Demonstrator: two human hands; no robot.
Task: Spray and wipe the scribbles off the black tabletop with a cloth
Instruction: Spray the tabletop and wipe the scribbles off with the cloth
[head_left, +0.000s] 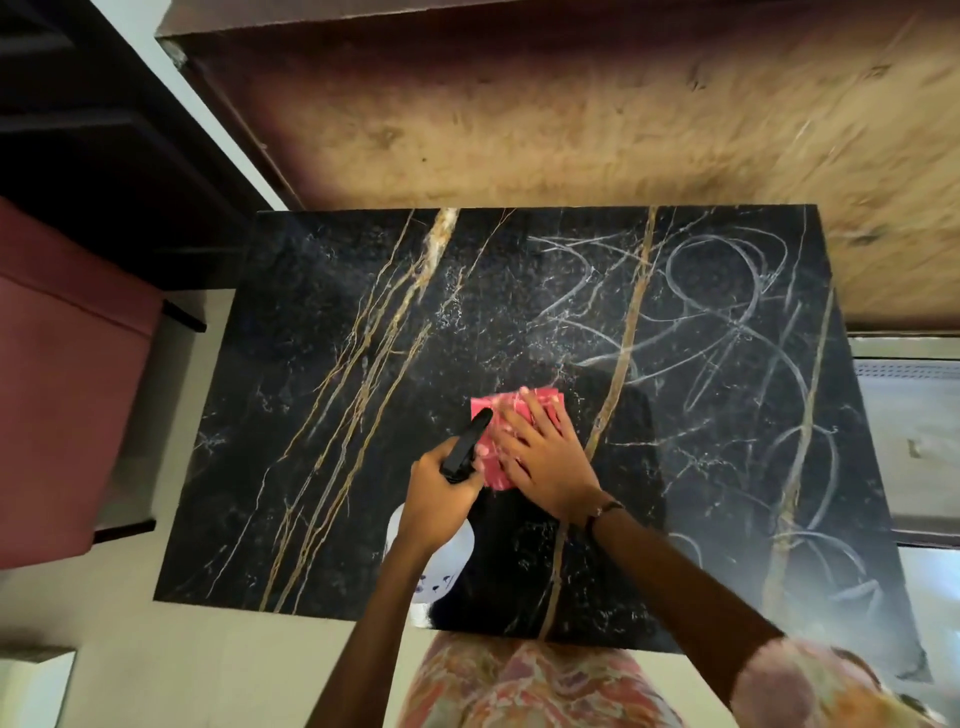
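The black marble tabletop with gold veins fills the middle of the view. White chalk scribbles cover its right half, from the far edge to the near right corner. A pink cloth lies near the table's middle. My right hand presses flat on the cloth with fingers spread. My left hand grips a white spray bottle by its black trigger head, the nozzle pointing toward the cloth. The left half of the tabletop shows no scribbles.
A red upholstered seat stands to the left of the table. A brown wooden surface lies beyond the far edge. A window ledge sits at the right. Pale floor shows at the near left.
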